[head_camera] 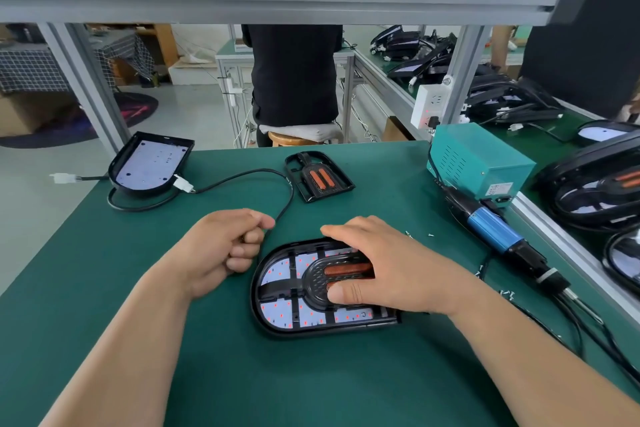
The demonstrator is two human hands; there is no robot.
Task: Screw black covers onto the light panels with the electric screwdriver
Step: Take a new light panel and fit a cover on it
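Black slotted plastic cover seated on black D-shaped light panel, mid green worktop. Pinned under right hand, fingers flat, extended. Left hand curled beside; grasp of anything unclear. Probably light, rigid, brittle: hold by rim.

Mat holds two panels: one covered panel, one bare panel. Loose cover: one. Screwdriver: one. Power box: one. Looped cable: one. Screws: several.
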